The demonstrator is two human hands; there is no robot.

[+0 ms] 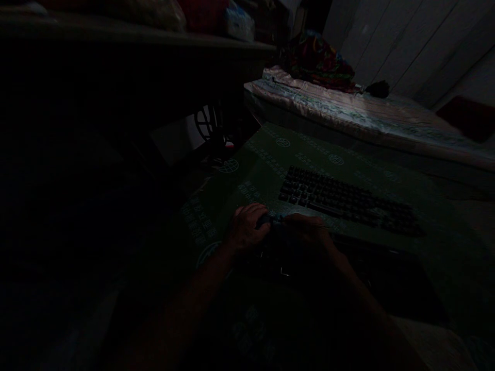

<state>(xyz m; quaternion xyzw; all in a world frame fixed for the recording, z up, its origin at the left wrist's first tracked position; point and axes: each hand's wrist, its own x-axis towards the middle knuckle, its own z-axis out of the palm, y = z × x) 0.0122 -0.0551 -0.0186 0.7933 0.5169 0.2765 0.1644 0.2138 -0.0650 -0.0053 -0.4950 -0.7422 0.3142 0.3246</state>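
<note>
The view is very dark. My left hand (pixel 248 224) is closed around a small dark-blue object (pixel 263 221), whose kind I cannot make out. Close on its right, my right hand (pixel 307 229) has its fingers pinched together near a bluish bit (pixel 277 218) between the hands; what it grips is too dark to name. Both hands are over the left end of a long black panel (pixel 390 278), which looks like a keyboard base. Just beyond them lies a set of black keyboard keys (pixel 340 198), arranged in rows with a few gaps.
The keys and panel lie on a green printed sheet (pixel 255 159) with white lettering and globe marks. Past its far edge is a raised surface with a pale striped cover (pixel 332 105), bearing a patterned cloth bundle (pixel 320 59). A dark table (pixel 154 36) stands at left.
</note>
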